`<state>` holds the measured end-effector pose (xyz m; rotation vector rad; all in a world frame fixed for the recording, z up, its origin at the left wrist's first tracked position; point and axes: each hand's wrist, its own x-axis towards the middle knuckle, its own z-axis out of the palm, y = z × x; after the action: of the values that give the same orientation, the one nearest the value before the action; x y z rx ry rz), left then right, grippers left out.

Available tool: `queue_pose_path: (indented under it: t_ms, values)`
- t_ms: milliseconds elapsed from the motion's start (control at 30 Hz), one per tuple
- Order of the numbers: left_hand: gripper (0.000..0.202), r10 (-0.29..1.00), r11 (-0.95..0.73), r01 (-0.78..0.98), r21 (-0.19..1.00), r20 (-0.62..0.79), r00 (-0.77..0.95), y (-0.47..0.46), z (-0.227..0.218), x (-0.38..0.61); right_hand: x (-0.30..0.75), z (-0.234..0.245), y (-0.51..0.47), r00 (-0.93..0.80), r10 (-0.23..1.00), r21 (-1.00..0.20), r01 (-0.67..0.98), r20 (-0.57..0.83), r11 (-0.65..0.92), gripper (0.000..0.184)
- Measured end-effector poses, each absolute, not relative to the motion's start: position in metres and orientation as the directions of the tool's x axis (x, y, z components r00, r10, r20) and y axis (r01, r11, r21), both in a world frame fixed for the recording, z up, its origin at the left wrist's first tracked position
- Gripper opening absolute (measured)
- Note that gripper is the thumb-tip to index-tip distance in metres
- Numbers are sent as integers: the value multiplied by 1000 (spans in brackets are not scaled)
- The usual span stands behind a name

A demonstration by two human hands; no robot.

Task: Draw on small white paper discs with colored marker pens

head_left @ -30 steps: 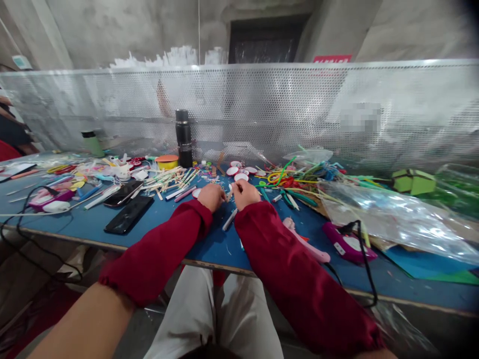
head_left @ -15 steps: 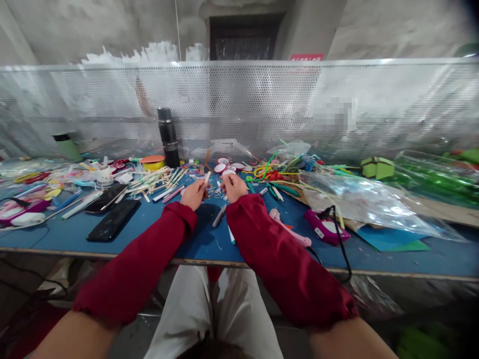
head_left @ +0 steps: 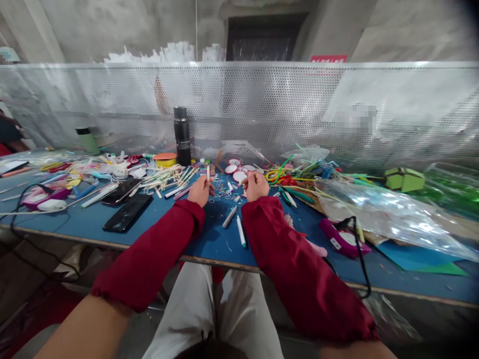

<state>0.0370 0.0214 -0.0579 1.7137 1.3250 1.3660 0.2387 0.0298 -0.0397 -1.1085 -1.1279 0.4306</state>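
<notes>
My left hand is closed around a small pale wooden craft stick, which stands upright above the fingers. My right hand is pinched, its fingertips beside the white discs with red rims; whatever it holds is too small to make out. Tiny loose rings and bits lie on the blue table between the hands. Nearer to me are a grey marker and a white marker with a green tip, both apart from my hands.
A black bottle stands behind my left hand. Two phones lie to the left, one a black phone, near a heap of craft sticks. Right of my right arm are a purple glue gun-like device with a cable and clear plastic bags.
My hands have moved apart, the craft stick staying in the left one. The view has turned left, so the table's things appear farther right.
</notes>
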Motion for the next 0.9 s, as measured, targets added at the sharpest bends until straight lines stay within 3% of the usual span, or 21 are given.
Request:
queue_pose_path:
  t_ms: [200, 367, 600, 733, 833, 900]
  values:
    - [24, 921, -347, 352, 870, 387, -47, 25, -56, 32, 244, -7, 12, 480, 595, -742, 202, 644, 640, 27]
    - [25, 801, -480, 583, 656, 598, -14, 26, -53, 31, 238, 17, -47, 381, 457, -580, 328, 803, 746, 25]
    - [30, 793, -470, 638, 610, 609, 1, 22, -46, 34, 244, 0, -81, 181, 598, -606, 455, 781, 653, 24]
    - [28, 708, -575, 613, 542, 705, 41, 34, -14, 38, 253, 16, -59, 195, 550, -564, 501, 812, 656, 24]
    - [31, 615, -610, 580, 540, 784, -83, 48, 9, 36, 256, 31, -39, 171, 512, -507, 577, 842, 640, 27]
    - [30, 594, -603, 569, 559, 791, -148, 55, 9, 32, 256, 32, -26, 113, 567, -479, 682, 816, 553, 28]
